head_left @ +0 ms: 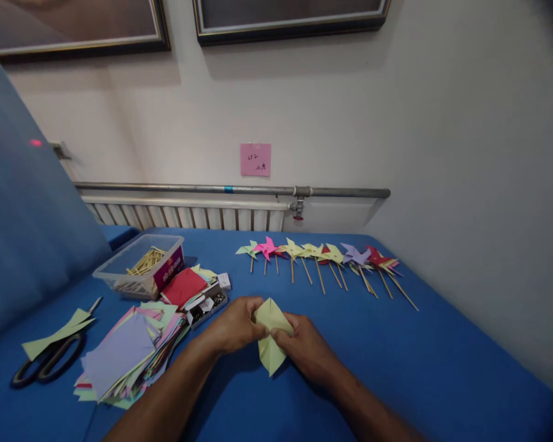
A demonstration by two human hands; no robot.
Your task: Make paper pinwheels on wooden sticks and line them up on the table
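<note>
A pale yellow paper square [271,353], creased and turned corner-up, is held between both hands above the blue tabletop. My left hand [239,324] pinches it at the left, thumb on top. My right hand [306,344] grips its right side, the thumb pressing near the middle. A short dark line, perhaps a slit, shows near the paper's top corner. Left of my left hand sits a small open box [207,309] of shiny metal bits. Beside that lies a messy stack of coloured paper [120,353], lilac on top.
Finished paper pinwheels [292,248] on wooden sticks lie in a row at the back right. A clear plastic tub [141,267] of sticks stands back left, near red paper [184,287]. Black-handled scissors [50,362] lie far left under a pale strip [58,334].
</note>
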